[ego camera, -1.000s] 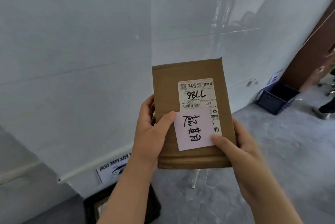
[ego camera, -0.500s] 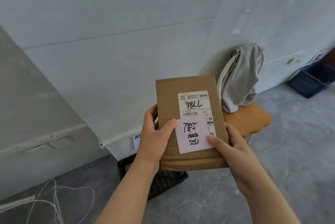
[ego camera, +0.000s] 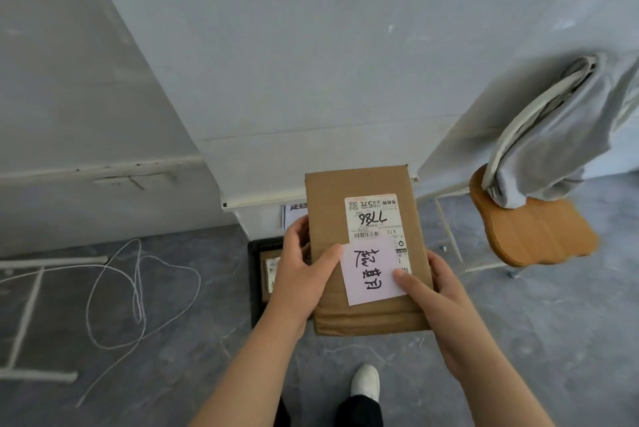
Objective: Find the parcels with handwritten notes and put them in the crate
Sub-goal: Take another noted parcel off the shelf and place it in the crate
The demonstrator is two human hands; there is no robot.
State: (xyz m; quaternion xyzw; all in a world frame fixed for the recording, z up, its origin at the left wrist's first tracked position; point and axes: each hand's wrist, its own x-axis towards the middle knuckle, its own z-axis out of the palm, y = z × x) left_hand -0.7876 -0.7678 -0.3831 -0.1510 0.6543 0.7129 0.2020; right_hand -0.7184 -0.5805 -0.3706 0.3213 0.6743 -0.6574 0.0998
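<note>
A flat brown cardboard parcel [ego camera: 328, 219] with a white shipping label and a pink handwritten note [ego camera: 371, 276] is held in front of me, above the floor. My left hand [ego camera: 299, 276] grips its left edge, thumb on the front beside the note. My right hand [ego camera: 434, 292] grips the right edge, thumb pressing the note's lower right corner. Below and left of the parcel, a black crate [ego camera: 255, 274] stands on the floor under a white table edge; another brown parcel [ego camera: 269, 267] lies inside it. Much of the crate is hidden by my left hand and the parcel.
A wooden chair [ego camera: 539, 236] with grey cloth [ego camera: 553, 136] draped over its back stands at the right. A white cord [ego camera: 138, 292] loops on the grey floor at the left. A white table edge [ego camera: 242, 202] and white wall lie ahead. My white shoe [ego camera: 364, 383] is below.
The view has tilted down and turned left toward the floor. The black crate now sits just beneath the parcel, and the chair has slid to the right. Both hands keep the same hold.
</note>
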